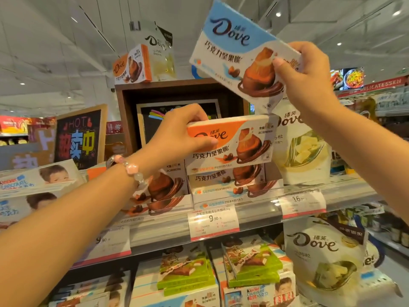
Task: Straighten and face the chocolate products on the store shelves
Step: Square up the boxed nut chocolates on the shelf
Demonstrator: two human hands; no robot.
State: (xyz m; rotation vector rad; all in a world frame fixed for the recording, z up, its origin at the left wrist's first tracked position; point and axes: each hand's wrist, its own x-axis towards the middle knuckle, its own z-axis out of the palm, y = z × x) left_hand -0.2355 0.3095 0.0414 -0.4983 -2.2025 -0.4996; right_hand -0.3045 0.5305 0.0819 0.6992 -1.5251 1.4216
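My right hand (pixel 307 72) holds a blue-and-white Dove box (pixel 230 41) raised high and tilted, above the top shelf. My left hand (pixel 181 129), with a pink bead bracelet at the wrist, grips the left end of an orange-and-white Dove box (pixel 234 142). That box lies on top of a stack of Dove boxes (pixel 230 182) on the top shelf (pixel 254 216). More Dove boxes (pixel 163 189) stand to the left of the stack, partly hidden by my left arm.
White Dove pouches (pixel 301 147) stand right of the stack, another pouch (pixel 325 258) hangs lower right. Green chocolate boxes (pixel 186 269) and Kinder boxes (pixel 33 180) fill the lower and left shelves. An orange Dove box (pixel 132 65) sits atop a brown display case (pixel 177 100). Price tags (pixel 212 222) line the shelf edge.
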